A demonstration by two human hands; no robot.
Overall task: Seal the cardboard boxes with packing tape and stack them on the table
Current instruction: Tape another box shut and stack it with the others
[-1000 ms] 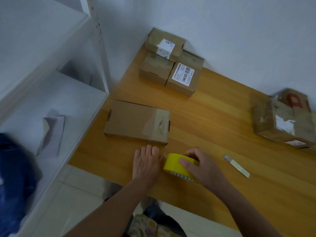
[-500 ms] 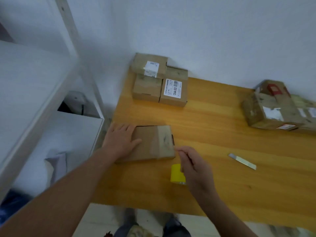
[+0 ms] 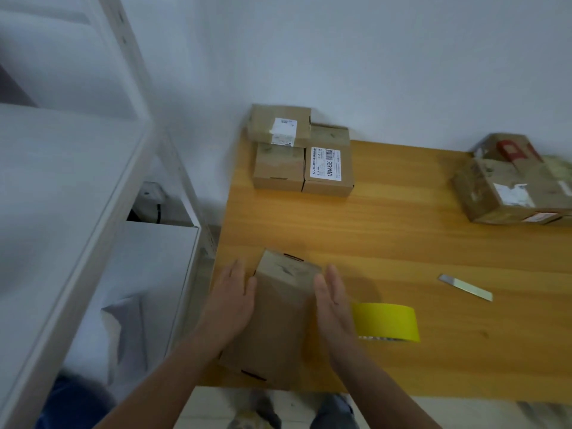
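A flat brown cardboard box (image 3: 278, 317) is held between my two hands at the table's near left corner, its long side pointing away from me. My left hand (image 3: 232, 298) presses on its left side and my right hand (image 3: 332, 301) on its right side, fingers straight. A clear tape strip crosses its far end. The yellow roll of packing tape (image 3: 387, 322) lies on the wooden table (image 3: 402, 243) just right of my right hand.
Three small sealed boxes (image 3: 301, 153) are stacked at the back left corner against the wall. More boxes (image 3: 510, 184) sit at the right edge. A metal cutter blade (image 3: 465, 287) lies right of the tape. A white shelf unit (image 3: 93, 212) stands to the left.
My right hand let go of the tape roll. Both hands took the flat box by its sides and turned it lengthwise, pulling it toward the near edge.
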